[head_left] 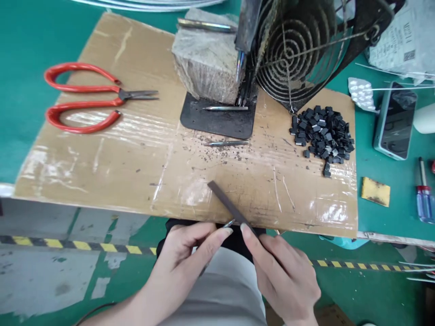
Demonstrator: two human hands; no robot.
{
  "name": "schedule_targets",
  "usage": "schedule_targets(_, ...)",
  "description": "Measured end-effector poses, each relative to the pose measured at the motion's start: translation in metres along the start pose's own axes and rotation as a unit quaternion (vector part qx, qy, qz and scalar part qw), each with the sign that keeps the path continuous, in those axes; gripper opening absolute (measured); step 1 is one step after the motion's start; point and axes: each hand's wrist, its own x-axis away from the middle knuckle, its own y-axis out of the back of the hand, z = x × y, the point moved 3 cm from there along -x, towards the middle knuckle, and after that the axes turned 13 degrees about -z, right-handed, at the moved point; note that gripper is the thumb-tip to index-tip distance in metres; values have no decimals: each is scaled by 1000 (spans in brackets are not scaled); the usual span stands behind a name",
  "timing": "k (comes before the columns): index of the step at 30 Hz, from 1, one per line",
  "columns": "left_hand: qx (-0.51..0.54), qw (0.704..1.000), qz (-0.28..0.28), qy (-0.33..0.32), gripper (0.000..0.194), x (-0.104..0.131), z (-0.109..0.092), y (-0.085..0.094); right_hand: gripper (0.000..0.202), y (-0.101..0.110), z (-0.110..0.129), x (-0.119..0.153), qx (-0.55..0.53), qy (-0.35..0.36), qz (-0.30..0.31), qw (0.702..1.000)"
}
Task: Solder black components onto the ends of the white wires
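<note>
Pinched between thumb and fingers of my left hand (193, 253) is a slim metal soldering iron tip (229, 223), its pointed end sticking out. My right hand (282, 267) is closed around a flat dark file (226, 201), thumb along its top, the free end slanting up and left over the board. The tip's point meets or nearly meets the file's edge. Both hands are at the front edge of the cardboard (136, 181). Beyond them lies a loose soldering tip (226, 143) among dark crumbs, and another metal tip (226, 108) rests on a black base plate (217, 124).
A wrapped block (207, 59), a soldering iron (248, 27) and a fan with a wire guard (288, 54) stand at the back. Red-handled scissors (84, 97) lie left. Rightward are black connectors (326, 133), a phone-like device (396, 120), a yellow sponge (375, 191) and a screwdriver (424, 199).
</note>
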Motion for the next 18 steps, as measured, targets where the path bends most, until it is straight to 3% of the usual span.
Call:
schedule_targets(4,-78,983,-71,-151,41,3,-3,2,39,11,0,7,4,-22,0,1000)
schedule_targets(7,-116,963,-103,-222,38,6,-1,3,40,8,1,3,-4,-6,18,1000)
schedule_targets(18,-162,947,-91,-261,40,6,-3,3,36,5,1,0,-8,-11,3,1000)
